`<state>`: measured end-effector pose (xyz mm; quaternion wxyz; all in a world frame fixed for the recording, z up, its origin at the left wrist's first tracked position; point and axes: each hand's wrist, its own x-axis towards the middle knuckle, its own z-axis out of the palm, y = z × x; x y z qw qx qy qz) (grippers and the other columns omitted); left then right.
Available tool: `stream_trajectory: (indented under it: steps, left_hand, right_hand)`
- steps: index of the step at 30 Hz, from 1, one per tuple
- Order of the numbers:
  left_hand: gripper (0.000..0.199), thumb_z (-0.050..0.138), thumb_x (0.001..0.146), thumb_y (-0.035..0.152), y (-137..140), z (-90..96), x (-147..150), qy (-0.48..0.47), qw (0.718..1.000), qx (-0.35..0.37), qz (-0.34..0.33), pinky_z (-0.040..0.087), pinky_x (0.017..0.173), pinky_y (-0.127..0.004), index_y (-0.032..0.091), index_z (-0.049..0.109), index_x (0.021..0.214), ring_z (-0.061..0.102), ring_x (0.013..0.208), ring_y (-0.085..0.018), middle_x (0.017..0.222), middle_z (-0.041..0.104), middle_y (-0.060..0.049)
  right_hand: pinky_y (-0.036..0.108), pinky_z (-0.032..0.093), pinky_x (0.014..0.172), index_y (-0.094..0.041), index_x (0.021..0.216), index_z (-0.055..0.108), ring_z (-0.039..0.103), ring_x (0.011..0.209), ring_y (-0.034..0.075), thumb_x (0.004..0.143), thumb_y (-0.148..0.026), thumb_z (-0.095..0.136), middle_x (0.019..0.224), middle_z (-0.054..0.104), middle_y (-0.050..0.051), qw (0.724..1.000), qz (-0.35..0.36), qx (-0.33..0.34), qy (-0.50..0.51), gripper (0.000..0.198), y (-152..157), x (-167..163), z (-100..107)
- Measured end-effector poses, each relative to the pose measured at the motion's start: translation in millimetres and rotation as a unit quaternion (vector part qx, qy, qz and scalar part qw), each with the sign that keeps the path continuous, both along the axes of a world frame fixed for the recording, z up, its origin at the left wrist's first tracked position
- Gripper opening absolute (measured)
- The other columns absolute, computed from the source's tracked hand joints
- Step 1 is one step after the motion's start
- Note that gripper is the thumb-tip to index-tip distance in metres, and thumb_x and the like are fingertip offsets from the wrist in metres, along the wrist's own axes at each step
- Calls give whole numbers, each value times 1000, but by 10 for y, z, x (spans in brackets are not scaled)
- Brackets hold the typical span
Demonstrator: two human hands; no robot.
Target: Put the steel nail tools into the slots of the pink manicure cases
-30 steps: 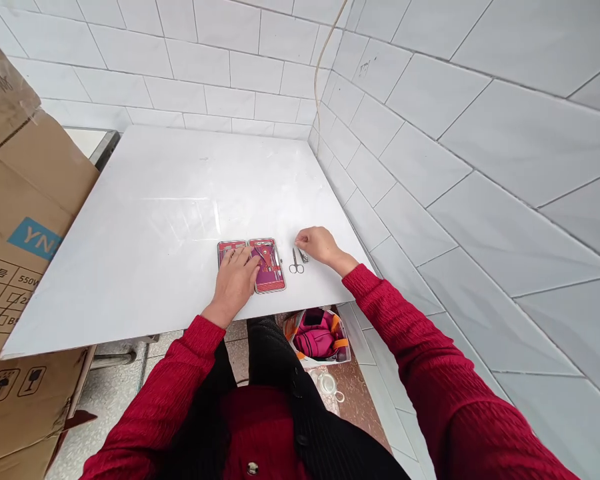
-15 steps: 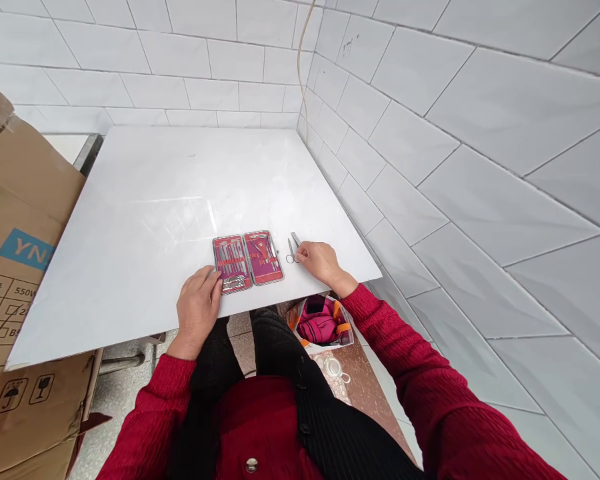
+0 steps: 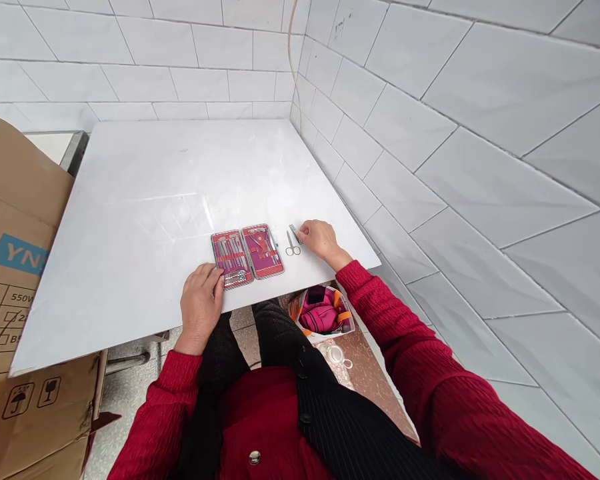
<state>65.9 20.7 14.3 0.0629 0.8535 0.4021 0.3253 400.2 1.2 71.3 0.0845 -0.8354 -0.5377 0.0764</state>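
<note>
An open manicure case point(image 3: 269, 267) with a red and purple lining lies on the white table point(image 3: 145, 267). Several slim metal tools stand in its left half, above a nail clipper point(image 3: 235, 278); its right half also carries tools. At the case's lower left corner, my left hand point(image 3: 200, 308) rests on the table and grips the edge between thumb and fingers. Small scissors point(image 3: 293, 248) lie right of the case. Just beyond them my right hand point(image 3: 321, 241) pinches a flat silver tool point(image 3: 295, 231), apparently a nail clipper, partly covered by the fingers.
Cardboard boxes point(image 3: 15, 220) stand against the table's left side. Tiled walls point(image 3: 430, 167) rise behind and on the right, with a thin cable point(image 3: 291, 53) in the corner. Below the front edge sits a bag point(image 3: 325, 313) of pink contents, near a whitish round item point(image 3: 336, 355).
My right hand has shifted slightly away from me with the silver tool, so the scissors now show more fully. My left hand stays at the case. The view has shifted a little.
</note>
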Motion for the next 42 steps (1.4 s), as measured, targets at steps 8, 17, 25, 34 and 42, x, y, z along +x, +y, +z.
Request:
stream_trajectory:
  steps: [8,17,25,34,42]
  left_hand:
    - [32,41,104,32,-19,25,17,7,1000,-10,-1,46,107,-49,21,68,115,59,125,-30,126,67,-12]
    - [33,40,104,32,-24,21,20,15,1000,0,0,46,108,-50,20,67,117,59,125,-30,126,68,-13]
    - [33,39,104,31,-27,11,24,17,1000,6,2,47,108,-50,20,67,117,58,125,-31,127,67,-13]
    - [33,39,104,31,-37,11,23,21,1000,1,3,46,108,-50,19,67,117,58,125,-31,127,67,-14]
    - [33,39,104,29,-43,16,23,28,1000,-2,0,45,109,-49,17,67,118,57,126,-30,127,66,-15]
  right_hand:
    - [30,41,73,-17,92,78,69,93,24,94,-25,56,100,79,11,995,51,-63,-54,24,221,4,96]
    - [32,41,69,-11,97,78,71,91,28,88,-22,60,98,78,17,989,56,-111,-77,23,274,-46,125]
    - [29,40,65,-15,88,77,72,88,25,88,-28,63,92,78,14,989,65,-124,-47,19,239,-36,71]
    - [28,38,63,-16,86,73,69,84,21,86,-25,63,89,77,9,995,65,-76,-7,14,167,-31,39]
    - [24,39,65,-15,90,71,65,78,16,80,-18,69,89,76,4,992,103,-9,72,10,6,-360,196]
